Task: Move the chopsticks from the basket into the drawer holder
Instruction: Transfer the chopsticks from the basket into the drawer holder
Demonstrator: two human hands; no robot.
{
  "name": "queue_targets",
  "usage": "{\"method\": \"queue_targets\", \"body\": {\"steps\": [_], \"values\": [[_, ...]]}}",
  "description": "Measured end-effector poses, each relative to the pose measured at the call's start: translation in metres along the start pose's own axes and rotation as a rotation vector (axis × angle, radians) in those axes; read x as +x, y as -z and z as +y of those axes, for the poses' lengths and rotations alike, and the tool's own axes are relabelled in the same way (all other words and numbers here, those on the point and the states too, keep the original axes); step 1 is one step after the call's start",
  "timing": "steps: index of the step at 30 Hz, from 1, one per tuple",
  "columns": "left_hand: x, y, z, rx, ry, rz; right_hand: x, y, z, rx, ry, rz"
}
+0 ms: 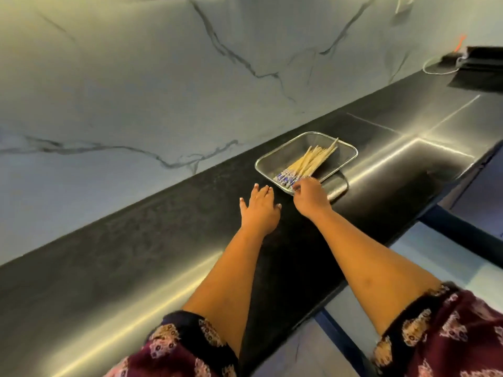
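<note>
A long dark desk [136, 257] with a glossy, brushed surface runs from the near left to the far right, catching bright streaks of light along its near edge. Behind it rises a pale marble-patterned wall [163, 77] with dark veins. At the far right end of the desk sits a dark object with a white cable [435, 69] looped beside it. Pale floor tiles [449, 257] show at the near right, below the desk edge. A shallow metal mesh basket [345, 151] rests on the desk right of centre, and the chopsticks [310, 163] lie bundled inside it, pale shafts fanning toward the far right, blue-patterned ends pointing to the near left corner. The right hand [310, 197] is at the near rim of the basket, its grip curled and pinched at the patterned ends of the chopsticks; whether the fingers have actually closed on them cannot be told. The left hand [260, 209] lies flat on the desk just left of the basket, fingers spread, holding nothing. Both forearms emerge from patterned maroon sleeves [177, 346].
</note>
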State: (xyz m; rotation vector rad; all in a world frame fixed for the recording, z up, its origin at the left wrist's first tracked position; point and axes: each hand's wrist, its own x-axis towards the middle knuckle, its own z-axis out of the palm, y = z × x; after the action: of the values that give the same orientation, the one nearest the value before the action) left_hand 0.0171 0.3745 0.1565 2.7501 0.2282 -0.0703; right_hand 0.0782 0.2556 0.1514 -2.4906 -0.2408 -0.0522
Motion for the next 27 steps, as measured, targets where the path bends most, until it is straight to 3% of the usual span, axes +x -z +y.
{"method": "queue_targets", "body": {"steps": [7, 14, 21, 27], "values": [[0.092, 0.004, -0.002, -0.049, -0.132, -0.058, 0.083, -0.010, -0.011, 0.281, -0.306, 0.136], [0.117, 0.011, 0.005, -0.063, -0.119, -0.046, 0.122, -0.009, 0.007, 0.450, -0.570, 0.153], [0.159, 0.007, 0.017, -0.045, -0.070, -0.080, 0.157, -0.016, 0.025, 0.486, -0.694, 0.174], [0.193, -0.021, 0.038, 0.154, -0.071, -0.070, 0.177, -0.025, 0.049, 0.431, -0.719, 0.133]]}}
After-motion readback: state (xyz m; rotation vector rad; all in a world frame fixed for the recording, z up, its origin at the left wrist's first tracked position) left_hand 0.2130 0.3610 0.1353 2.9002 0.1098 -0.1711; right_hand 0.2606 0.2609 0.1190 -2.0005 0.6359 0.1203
